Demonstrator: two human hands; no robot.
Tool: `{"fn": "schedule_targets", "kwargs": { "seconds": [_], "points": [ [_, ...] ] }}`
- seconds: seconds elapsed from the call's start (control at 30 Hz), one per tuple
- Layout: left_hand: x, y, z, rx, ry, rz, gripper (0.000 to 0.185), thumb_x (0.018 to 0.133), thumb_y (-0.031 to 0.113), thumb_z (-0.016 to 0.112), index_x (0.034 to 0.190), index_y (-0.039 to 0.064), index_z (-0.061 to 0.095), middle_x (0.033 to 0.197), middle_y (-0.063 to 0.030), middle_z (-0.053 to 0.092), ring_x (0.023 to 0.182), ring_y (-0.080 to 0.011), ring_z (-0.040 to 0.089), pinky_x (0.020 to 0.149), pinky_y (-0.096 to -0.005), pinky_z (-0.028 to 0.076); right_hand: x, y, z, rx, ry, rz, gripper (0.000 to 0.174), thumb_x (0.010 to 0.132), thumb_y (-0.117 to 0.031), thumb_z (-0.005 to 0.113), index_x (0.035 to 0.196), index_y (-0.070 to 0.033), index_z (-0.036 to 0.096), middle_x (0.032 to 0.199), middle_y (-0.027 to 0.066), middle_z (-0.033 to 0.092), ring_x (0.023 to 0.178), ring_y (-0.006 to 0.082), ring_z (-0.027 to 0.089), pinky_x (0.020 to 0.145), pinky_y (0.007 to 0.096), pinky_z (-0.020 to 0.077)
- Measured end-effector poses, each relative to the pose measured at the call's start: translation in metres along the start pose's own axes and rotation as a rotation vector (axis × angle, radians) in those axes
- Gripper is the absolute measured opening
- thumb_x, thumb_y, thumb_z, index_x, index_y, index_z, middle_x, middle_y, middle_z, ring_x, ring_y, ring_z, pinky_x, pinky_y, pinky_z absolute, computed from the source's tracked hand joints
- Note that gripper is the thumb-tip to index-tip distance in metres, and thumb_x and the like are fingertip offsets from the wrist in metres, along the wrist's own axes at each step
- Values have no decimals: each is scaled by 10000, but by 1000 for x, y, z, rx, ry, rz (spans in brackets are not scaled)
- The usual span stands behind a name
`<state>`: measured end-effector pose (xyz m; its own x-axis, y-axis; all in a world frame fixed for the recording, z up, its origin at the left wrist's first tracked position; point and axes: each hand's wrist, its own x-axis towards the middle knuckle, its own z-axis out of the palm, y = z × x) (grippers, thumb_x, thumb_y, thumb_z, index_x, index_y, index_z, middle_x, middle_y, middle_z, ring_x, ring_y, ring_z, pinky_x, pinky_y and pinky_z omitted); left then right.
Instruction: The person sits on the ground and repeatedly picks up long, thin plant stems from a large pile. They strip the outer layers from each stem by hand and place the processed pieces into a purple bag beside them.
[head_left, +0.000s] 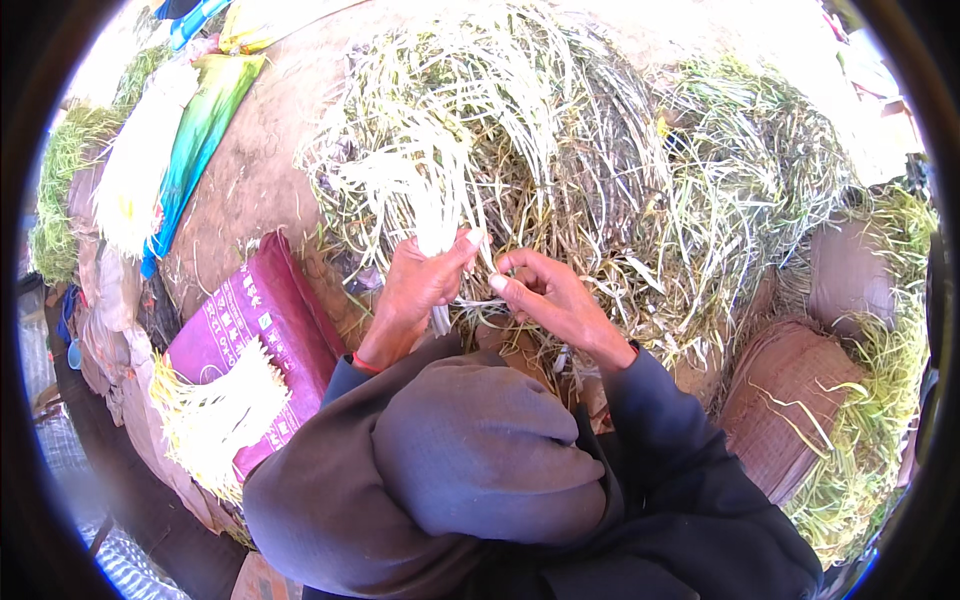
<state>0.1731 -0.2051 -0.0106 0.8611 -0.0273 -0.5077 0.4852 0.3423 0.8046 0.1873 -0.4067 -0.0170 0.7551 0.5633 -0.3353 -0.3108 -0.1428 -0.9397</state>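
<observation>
In the head view my left hand (424, 281) is closed around a bunch of long pale plant stalks (435, 202), whose ends stick out below the fist. Close to its right, my right hand (551, 296) pinches one thin pale strand (484, 236) between thumb and forefinger. The strand runs up beside the held bunch. In front of both hands lies a large heap of long green and whitish stalks (555, 135), with dry brown leaf scraps near my feet.
At the left, a trimmed pale bundle (225, 412) rests on a purple printed sack (247, 322). Farther up lie another white bundle (142, 157) and a green-blue plastic sheet (199, 142). Brown wrapped bales (787, 397) with green stalks stand at the right.
</observation>
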Motion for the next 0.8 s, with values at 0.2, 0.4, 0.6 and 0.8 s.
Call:
{"fn": "schedule_targets", "kwargs": {
  "seconds": [0.2, 0.4, 0.6, 0.8],
  "points": [
    [0, -1, 0, 98, -10, -19, 181, 945, 215, 685, 954, 37, 648, 680, 43, 551, 432, 2, 338, 398, -193, 225, 19, 2, 2, 101, -108, 19, 318, 1023, -311, 552, 1055, -9, 644, 774, 2, 587, 650, 62, 530, 563, 230, 461],
    [-1, -3, 5, 85, 22, -12, 189, 954, 225, 676, 965, 38, 656, 671, 49, 552, 436, 1, 334, 399, -196, 225, 15, 6, 6, 247, -13, 78, 344, 1028, -315, 537, 1017, 4, 666, 791, 2, 609, 650, 58, 541, 564, 227, 467],
    [2, 1, 0, -78, 33, -26, 210, 991, 256, 622, 1002, 46, 628, 747, 9, 618, 433, -14, 276, 395, -195, 223, 2, 3, 9, 91, 144, 5, 323, 1002, -231, 574, 834, 20, 688, 705, 24, 619, 592, 72, 536, 573, 240, 434],
    [11, 13, -17, -275, 128, 139, 182, 1014, 241, 571, 1009, 62, 607, 1010, -106, 702, 438, -21, 280, 387, -192, 252, -29, 9, -7, -400, 255, -272, 276, 923, -138, 637, 707, 27, 591, 616, 44, 534, 542, 99, 449, 494, 297, 371]
  ]
}}
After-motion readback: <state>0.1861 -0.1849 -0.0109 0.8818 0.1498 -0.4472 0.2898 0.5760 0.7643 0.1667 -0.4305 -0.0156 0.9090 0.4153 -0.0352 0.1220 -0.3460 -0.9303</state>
